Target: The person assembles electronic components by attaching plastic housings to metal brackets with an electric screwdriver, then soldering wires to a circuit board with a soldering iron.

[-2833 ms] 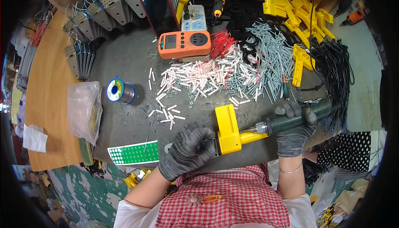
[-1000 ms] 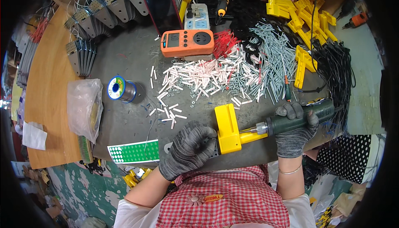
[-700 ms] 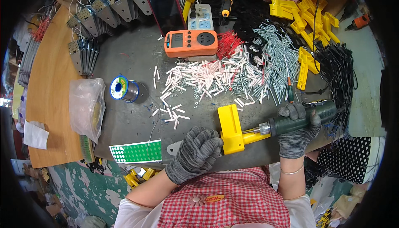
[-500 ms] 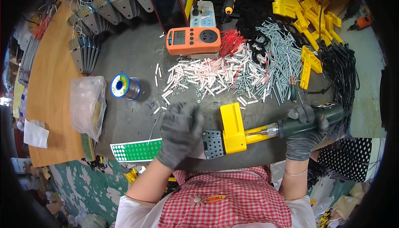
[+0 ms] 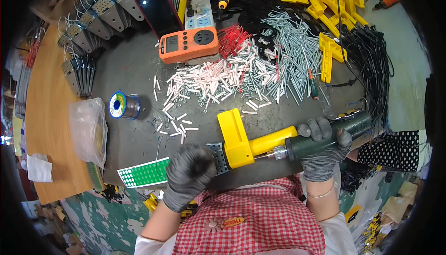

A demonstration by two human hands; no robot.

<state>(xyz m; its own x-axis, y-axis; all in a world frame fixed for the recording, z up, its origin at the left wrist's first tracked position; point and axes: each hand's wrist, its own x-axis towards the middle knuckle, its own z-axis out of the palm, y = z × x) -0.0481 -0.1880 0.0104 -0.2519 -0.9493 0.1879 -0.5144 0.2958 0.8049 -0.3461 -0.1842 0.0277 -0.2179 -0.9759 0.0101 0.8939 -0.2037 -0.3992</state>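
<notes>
My left hand (image 5: 189,173), in a grey knit glove, is closed beside a perforated metal plate (image 5: 218,158). Its fingers are blurred, and whatever is in them is hidden. The plate joins a yellow plastic piece (image 5: 235,136) with a round handle (image 5: 274,139), lying near the table's front edge. My right hand (image 5: 323,148), gloved too, wraps round a dark green power screwdriver (image 5: 304,144). The tool's bit points left along the near side of the handle, toward the yellow piece. A green sheet with pale dots (image 5: 145,173) lies left of my left hand.
White tubes (image 5: 209,78), long screws (image 5: 297,46) and small nuts are heaped beyond my hands. An orange meter (image 5: 188,46), phone (image 5: 158,11) and solder spool (image 5: 124,105) stand behind and left. Yellow parts (image 5: 325,4) and black cables (image 5: 371,69) lie right.
My left hand has drawn nearer to me, uncovering scattered white tubes. The screwdriver bit has moved from over the yellow handle to its near side. The whole view has shifted.
</notes>
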